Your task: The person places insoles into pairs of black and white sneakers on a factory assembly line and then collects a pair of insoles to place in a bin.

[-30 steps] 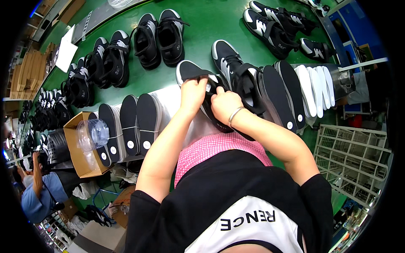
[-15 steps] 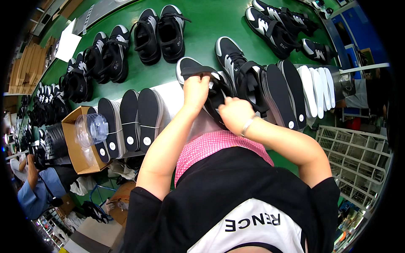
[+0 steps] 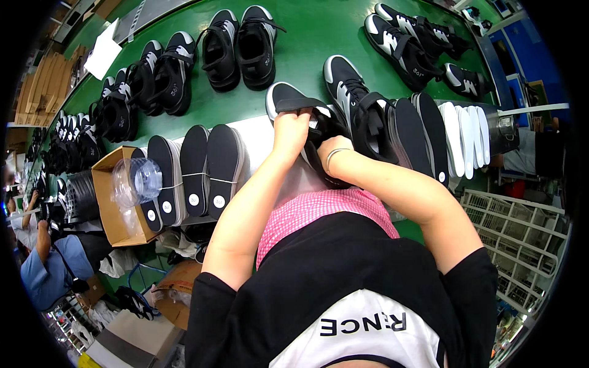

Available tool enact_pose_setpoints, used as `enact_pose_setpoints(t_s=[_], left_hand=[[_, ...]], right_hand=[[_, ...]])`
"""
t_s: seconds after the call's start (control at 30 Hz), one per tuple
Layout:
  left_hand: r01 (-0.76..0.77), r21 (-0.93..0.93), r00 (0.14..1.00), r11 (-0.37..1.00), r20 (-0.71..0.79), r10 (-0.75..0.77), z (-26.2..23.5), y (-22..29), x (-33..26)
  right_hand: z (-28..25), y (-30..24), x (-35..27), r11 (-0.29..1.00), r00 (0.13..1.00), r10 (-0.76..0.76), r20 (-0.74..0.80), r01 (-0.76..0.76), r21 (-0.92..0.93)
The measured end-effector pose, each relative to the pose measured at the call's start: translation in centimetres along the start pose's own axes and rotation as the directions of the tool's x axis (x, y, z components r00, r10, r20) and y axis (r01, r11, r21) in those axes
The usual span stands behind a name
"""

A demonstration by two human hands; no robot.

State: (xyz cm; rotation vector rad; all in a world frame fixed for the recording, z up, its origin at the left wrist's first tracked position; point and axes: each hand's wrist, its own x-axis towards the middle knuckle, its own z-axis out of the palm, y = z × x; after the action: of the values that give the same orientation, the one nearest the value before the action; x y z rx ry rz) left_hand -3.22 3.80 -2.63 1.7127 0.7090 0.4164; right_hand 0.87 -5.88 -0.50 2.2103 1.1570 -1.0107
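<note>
A black sneaker with a silver toe lies in front of me, tilted, its opening toward me. My left hand is closed on its tongue and strap, pulling the opening wide. My right hand reaches inside the shoe from the heel side, so its fingers are hidden. Just to the right, touching or nearly touching, stands a matching sneaker with its strap across the top. Beyond that are stacks of black insoles and several white insoles.
Banded stacks of black insoles stand at the left, beside an open cardboard box holding clear plastic pieces. Pairs of sneakers line the green table. A white wire rack is at right; another person works at far left.
My right hand has gone down into the shoe; the thin light piece seen at its fingers is now out of sight. My left hand keeps its hold. The view has shifted slightly.
</note>
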Motion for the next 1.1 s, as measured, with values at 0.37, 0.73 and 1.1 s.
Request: enact_pose_setpoints(t_s=[0.37,0.73,1.1], left_hand=[[-0.065,0.053,0.998,0.996,-0.02,0.067,0.1,-0.7,-0.5],[0.063,0.229,0.955,0.971,0.269,-0.125,-0.8,2.5,-1.9],[0.022,0.058,0.985,0.998,0.172,-0.032,0.8,-0.3,-1.0]], right_hand=[[-1.8,2.2,-6.7,0.959,0.943,-0.284,0.172,0.28,0.048],[2.4,4.3,-2.2,-0.168,0.975,-0.054,-0.217,0.205,0.964],[2.3,3.1,-1.9,-0.358,0.966,0.133,-0.22,0.254,0.898]])
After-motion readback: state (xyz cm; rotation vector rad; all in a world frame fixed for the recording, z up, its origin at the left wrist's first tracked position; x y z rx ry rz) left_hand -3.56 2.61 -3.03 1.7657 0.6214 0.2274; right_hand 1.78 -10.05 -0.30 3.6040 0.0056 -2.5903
